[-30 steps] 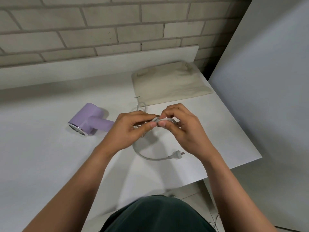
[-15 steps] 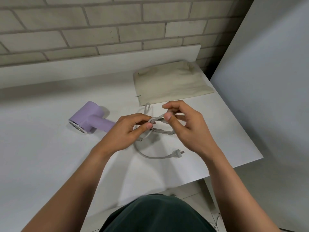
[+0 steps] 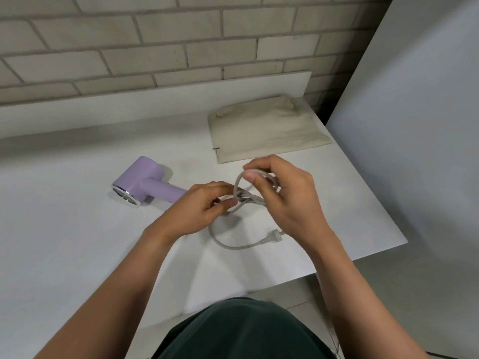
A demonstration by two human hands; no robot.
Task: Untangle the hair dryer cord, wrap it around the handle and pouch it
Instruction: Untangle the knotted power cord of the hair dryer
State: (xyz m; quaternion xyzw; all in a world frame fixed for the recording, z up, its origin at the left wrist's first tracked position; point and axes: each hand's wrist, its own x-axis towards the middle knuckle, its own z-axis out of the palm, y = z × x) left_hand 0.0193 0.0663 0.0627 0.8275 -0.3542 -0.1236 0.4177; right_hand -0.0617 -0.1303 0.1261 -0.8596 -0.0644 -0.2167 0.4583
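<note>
Pinching a raised loop of the cord [image 3: 233, 246], the right hand [image 3: 287, 200] held it above the bench [image 3: 77, 242]; the left hand [image 3: 197, 211] gripped the tangle beside it. The dryer [image 3: 140, 182] lay left, the pouch [image 3: 267, 128] behind.

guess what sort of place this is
Probably a plain indoor workspace set up for a demonstration, not a lived-in room: a white table before a pale brick wall, a blank white panel on the right, and on the table a lilac hair dryer, its cord and a cloth pouch.
</note>
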